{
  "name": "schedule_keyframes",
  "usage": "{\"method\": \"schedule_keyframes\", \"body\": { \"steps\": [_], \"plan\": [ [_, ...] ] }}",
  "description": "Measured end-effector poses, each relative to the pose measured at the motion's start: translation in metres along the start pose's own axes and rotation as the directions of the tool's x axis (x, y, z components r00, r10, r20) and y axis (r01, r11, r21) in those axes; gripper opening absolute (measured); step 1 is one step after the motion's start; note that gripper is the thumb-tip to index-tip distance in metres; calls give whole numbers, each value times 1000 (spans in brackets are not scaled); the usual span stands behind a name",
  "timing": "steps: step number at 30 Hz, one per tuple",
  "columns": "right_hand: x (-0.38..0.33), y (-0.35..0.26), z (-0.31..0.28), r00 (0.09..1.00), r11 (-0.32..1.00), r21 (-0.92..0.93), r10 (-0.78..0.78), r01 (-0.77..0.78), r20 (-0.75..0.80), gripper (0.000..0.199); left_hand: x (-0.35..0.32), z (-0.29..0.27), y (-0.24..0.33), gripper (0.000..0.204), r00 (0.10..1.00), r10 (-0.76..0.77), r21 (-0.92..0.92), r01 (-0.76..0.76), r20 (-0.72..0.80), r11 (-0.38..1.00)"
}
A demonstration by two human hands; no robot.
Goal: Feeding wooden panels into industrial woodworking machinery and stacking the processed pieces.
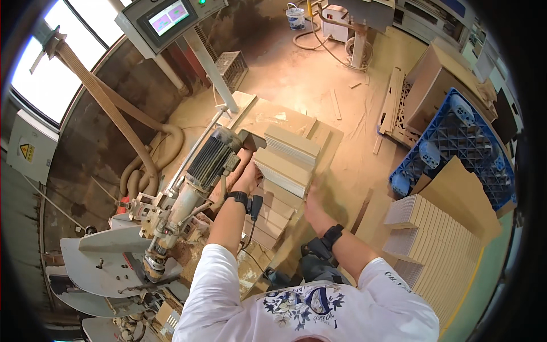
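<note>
A stack of flat, light wooden boards (281, 171) lies in front of me on the machine's worktable, with my two hands at its opposite ends. My left hand (248, 178) presses against the left end, close beside the motor, its fingers partly hidden. At the right end my right hand (313, 206) grips the boards, fingertips out of sight behind them. Beyond it sits a second board stack (293, 143). Several more boards (263, 214) lie nearer to me, between my forearms. Both wrists wear black straps with small devices.
A dark ribbed motor (213, 158) on a machine arm stands close left of my left forearm. Above it is a control panel (170, 21). Rows of stacked boards (441, 236) fill the right side, near a blue plastic pallet (456, 148). Thick hoses (142, 171) run along the left.
</note>
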State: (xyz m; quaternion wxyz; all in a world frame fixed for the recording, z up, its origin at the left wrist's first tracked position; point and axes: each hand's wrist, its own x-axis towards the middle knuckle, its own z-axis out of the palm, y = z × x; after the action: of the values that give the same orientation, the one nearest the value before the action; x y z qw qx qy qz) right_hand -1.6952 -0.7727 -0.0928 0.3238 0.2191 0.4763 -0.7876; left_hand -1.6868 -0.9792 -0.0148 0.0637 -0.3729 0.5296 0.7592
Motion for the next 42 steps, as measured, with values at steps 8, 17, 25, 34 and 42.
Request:
{"method": "schedule_keyframes", "body": {
  "steps": [8,17,25,34,42],
  "plan": [
    [-46,-29,24,988,990,141,-15,-7,154,60,-14,7,7,49,986,44,11,-47,160,999],
    [-96,-38,45,984,999,-32,-15,21,175,60,-52,-37,8,50,977,94,57,-107,191,993],
    [-95,31,54,927,897,-414,278,-156,253,69,-164,-105,-93,50,979,108,-179,-139,-175,974],
    [-102,34,73,853,799,-594,371,-93,367,72,-188,-109,-146,48,955,71,-352,-175,-289,920],
    [-13,82,8,858,757,-654,338,-3,387,61,-172,-93,-155,39,953,107,-385,-215,-282,898]
  ]
}}
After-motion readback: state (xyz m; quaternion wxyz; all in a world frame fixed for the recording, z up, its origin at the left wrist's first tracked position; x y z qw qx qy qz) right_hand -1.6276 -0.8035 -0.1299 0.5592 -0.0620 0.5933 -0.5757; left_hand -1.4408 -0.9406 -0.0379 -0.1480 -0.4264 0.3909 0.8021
